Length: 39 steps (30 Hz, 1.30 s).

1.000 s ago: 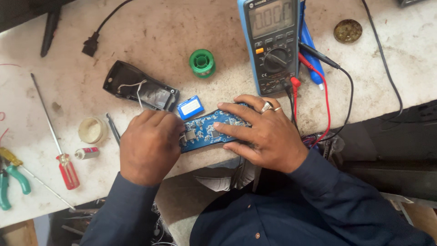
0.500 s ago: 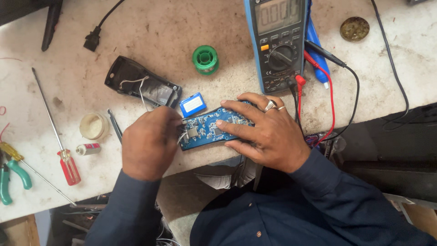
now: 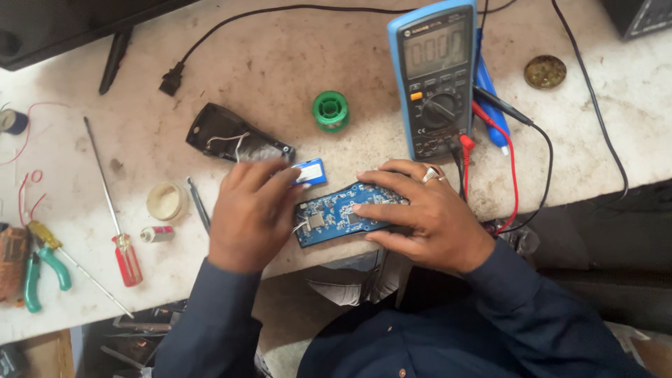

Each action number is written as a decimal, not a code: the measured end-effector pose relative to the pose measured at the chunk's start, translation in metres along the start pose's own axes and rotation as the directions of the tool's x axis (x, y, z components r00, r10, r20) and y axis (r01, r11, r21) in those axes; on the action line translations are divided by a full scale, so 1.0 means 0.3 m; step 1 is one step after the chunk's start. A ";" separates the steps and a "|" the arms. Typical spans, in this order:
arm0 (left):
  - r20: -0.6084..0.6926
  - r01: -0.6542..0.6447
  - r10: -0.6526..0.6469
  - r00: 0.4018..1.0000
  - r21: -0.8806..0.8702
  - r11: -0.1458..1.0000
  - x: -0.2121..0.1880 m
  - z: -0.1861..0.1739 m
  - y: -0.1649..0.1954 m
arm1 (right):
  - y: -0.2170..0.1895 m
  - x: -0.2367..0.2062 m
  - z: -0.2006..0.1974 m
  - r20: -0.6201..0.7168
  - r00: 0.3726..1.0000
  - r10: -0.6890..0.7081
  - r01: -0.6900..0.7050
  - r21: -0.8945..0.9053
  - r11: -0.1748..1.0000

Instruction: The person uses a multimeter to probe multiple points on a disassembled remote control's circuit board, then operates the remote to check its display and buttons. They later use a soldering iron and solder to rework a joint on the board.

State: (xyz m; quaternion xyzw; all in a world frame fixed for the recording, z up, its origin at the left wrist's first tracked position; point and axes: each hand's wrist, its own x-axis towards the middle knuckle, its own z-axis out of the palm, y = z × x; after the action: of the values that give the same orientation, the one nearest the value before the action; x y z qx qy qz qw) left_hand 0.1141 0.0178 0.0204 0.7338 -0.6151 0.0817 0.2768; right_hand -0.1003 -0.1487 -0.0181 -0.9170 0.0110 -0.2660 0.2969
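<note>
A blue circuit board (image 3: pixel 336 215) lies flat near the front edge of the worn white bench (image 3: pixel 280 63). My right hand (image 3: pixel 420 213) rests on its right half, fingers spread over it and gripping it. My left hand (image 3: pixel 248 210) sits at the board's left end, fingertips touching a small blue battery pack (image 3: pixel 311 171) that is wired to the board. Just beyond my left hand lies a black plastic housing (image 3: pixel 227 136) with white wires in it.
A blue multimeter (image 3: pixel 437 77) with red and black probe leads stands behind the board. A green solder spool (image 3: pixel 330 110), a red-handled screwdriver (image 3: pixel 126 255), green-handled pliers (image 3: pixel 42 269), tweezers (image 3: pixel 198 203), a small round tin (image 3: pixel 166 201) and a black cable plug (image 3: pixel 170 82) lie around.
My left hand has opened and reached up to the blue battery pack. The right hand stays on the board. The camera view has drifted slightly.
</note>
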 end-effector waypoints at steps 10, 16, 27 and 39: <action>0.085 0.053 -0.044 0.995 -0.108 0.993 0.099 0.014 -0.035 | 0.008 0.005 0.008 -0.017 1.000 -0.025 0.024 -0.033 0.999; 0.340 0.497 -0.568 0.750 -0.855 0.145 0.089 0.022 -0.068 | 0.010 0.004 0.016 -0.030 0.999 -0.024 0.023 -0.055 0.998; 0.158 0.346 -0.497 0.854 -0.884 0.314 0.016 0.042 -0.015 | 0.000 0.000 0.015 -0.021 1.000 -0.001 0.000 -0.074 0.997; 0.138 0.459 -0.492 0.859 -0.631 0.625 0.013 0.093 -0.008 | -0.003 -0.001 0.016 -0.022 1.000 0.006 -0.008 -0.081 0.997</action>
State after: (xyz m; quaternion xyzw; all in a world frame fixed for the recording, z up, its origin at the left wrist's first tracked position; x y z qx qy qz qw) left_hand 0.1110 0.0004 -0.0017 0.7267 -0.3820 -0.1930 0.5374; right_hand -0.0982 -0.1453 -0.0209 -0.9253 0.0281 -0.2745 0.2603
